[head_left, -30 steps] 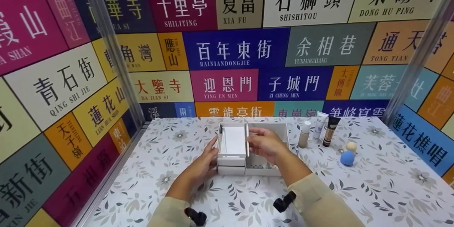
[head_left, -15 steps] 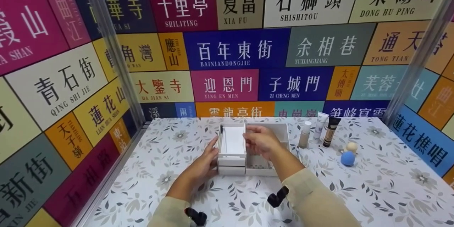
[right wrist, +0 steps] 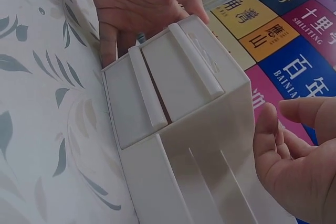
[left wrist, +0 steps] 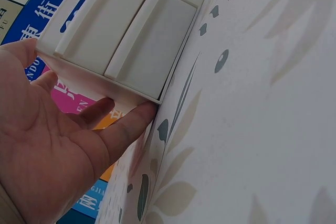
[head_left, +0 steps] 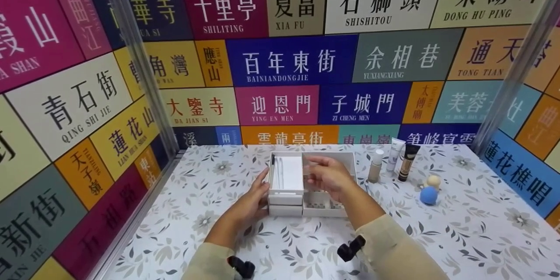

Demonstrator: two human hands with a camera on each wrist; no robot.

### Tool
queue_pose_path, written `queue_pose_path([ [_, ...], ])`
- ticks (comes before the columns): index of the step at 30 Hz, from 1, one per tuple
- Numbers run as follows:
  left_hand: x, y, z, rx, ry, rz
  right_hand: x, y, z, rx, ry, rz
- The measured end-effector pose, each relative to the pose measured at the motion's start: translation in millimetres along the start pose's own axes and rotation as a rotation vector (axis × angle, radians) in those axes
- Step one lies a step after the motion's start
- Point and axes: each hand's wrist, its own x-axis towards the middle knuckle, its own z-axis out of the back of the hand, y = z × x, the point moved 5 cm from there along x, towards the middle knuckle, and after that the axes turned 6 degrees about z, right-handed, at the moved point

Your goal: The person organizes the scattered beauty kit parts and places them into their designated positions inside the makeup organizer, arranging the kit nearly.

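A white desktop organizer (head_left: 285, 210) with two stacked drawers (right wrist: 181, 64) on its left stands on the table. Its top tray (head_left: 292, 173) contains a slim black-tipped item (head_left: 273, 160) and thin pale sticks (head_left: 281, 170), too small to identify. My left hand (left wrist: 63, 129) rests along the organizer's left side, fingers extended, fingertips touching its wall. Over the right-hand compartments (head_left: 318, 201) hovers my right hand (head_left: 330, 177), just right of the tray's wall. In the right wrist view its thumb and forefinger are apart with nothing visible between them.
Right of the organizer stand a foundation bottle (head_left: 375, 166), a white tube (head_left: 394, 155) and a black-capped beige tube (head_left: 407, 162). A blue makeup sponge (head_left: 428, 195) and a beige sponge (head_left: 433, 181) lie farther right. Sign-printed walls (head_left: 288, 59) enclose the table (head_left: 459, 236).
My right hand moved left to the tray's wall, then back right with its fingers off the wall. More of the thin pale sticks show in the tray. My left hand stayed put.
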Motion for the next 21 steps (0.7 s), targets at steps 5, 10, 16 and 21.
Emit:
queue_pose_path([
  [5, 0.4, -0.5, 0.2, 0.005, 0.001, -0.001, -5.1, 2, 11, 0.006, -0.002, 0.0],
  [10, 1.0, -0.1, 1.2, 0.012, -0.015, 0.018, -10.3, 2, 27, 0.006, 0.003, 0.009],
  [16, 1.1, 0.2, 0.9, 0.002, -0.014, 0.026, -18.8, 2, 50, -0.006, 0.005, 0.015],
  [21, 0.4, 0.2, 0.5, -0.005, -0.005, 0.015, -27.9, 3, 70, -0.019, -0.006, 0.011],
])
